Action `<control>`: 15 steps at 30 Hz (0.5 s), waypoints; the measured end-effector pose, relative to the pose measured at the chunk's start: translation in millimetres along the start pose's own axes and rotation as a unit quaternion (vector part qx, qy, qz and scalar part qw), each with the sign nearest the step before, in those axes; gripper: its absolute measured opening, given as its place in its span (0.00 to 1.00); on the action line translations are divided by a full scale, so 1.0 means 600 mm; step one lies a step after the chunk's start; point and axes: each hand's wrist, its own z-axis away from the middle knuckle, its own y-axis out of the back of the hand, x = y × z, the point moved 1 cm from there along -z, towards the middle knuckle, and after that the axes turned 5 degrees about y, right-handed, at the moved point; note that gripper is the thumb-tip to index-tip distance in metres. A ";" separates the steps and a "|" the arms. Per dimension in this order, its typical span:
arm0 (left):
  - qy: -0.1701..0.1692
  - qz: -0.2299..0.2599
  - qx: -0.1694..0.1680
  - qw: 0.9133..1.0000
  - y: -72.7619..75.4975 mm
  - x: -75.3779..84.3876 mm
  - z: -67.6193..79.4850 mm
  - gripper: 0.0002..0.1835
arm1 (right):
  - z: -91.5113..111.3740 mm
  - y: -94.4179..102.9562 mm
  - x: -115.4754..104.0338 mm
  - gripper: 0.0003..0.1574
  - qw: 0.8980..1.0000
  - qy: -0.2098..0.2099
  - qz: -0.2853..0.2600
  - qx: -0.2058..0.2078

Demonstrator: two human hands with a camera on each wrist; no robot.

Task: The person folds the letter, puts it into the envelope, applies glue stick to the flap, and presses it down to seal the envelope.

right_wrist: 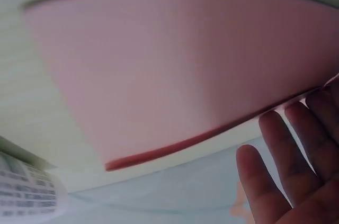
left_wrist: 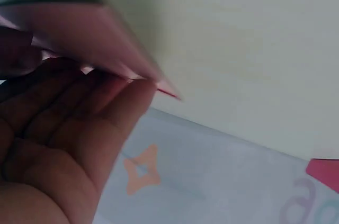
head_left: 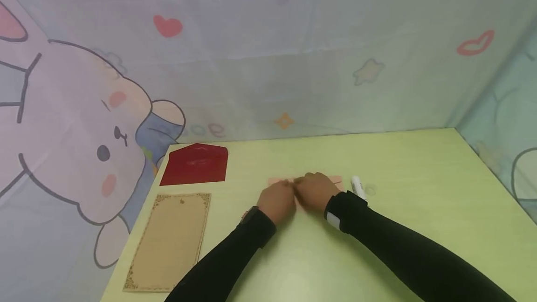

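A pale pink envelope [head_left: 337, 181] lies mid-table under both hands, mostly covered by them in the head view. The left hand [head_left: 278, 201] holds its far edge with bent fingers; in the left wrist view those fingers meet the edge of the envelope [left_wrist: 79, 30], which stands tilted up from the table. Close beside it, the right hand [head_left: 316, 191] grips the same edge near the middle. In the right wrist view the envelope [right_wrist: 132, 75] bows upward toward that hand, whose outer fingers [right_wrist: 275, 139] are loosely spread. Both thumbs are largely hidden.
A white glue stick [head_left: 357, 186] with printed text lies just right of the right hand. At the far left is a dark red envelope [head_left: 195, 164], its flap up. Nearer, a brown sheet of letter paper [head_left: 172, 241] has an ornamented border. A patterned cloth [head_left: 260, 59] hangs behind the table.
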 end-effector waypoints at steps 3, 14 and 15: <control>0.011 -0.003 0.012 1.000 -0.001 -0.021 0.013 0.08 | 0.007 0.007 0.010 0.09 1.000 -0.013 0.014 -0.014; 0.024 -0.038 0.016 0.999 0.082 -0.041 0.057 0.12 | 0.064 0.030 0.043 0.13 0.998 -0.045 0.025 -0.048; 0.022 -0.046 0.015 0.999 0.073 -0.042 0.057 0.12 | 0.067 0.028 0.042 0.13 0.998 -0.043 0.020 -0.045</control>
